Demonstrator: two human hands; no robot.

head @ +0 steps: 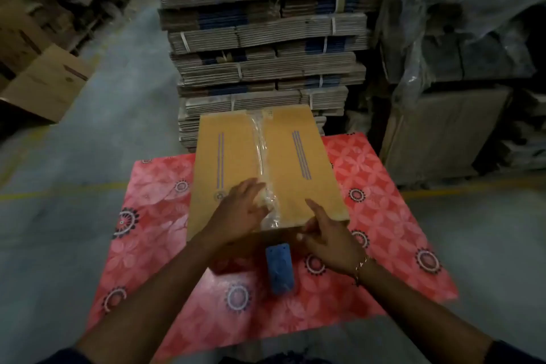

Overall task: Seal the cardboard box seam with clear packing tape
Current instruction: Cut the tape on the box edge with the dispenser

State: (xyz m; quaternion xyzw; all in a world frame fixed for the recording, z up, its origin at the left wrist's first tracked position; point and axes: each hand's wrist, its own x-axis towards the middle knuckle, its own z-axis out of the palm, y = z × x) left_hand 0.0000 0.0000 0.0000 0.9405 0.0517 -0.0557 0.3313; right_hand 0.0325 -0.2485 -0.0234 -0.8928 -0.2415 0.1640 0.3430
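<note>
A brown cardboard box [298,162] stands on a red patterned table [384,216]. Clear packing tape [261,151] runs along its middle seam from the far edge to the near edge, wrinkled near my hands. My left hand [239,213] lies flat on the box top with its fingers spread, touching the tape's near end. My right hand [331,236] hovers at the box's near right corner, fingers apart, holding nothing. A blue tape dispenser [279,269] lies on the table just below the box, between my forearms.
A tall stack of bundled flat cardboard [266,53] rises right behind the table. Open boxes [44,83] sit on the floor at the left. Plastic-wrapped pallets [458,53] stand at the right. Grey concrete floor surrounds the table.
</note>
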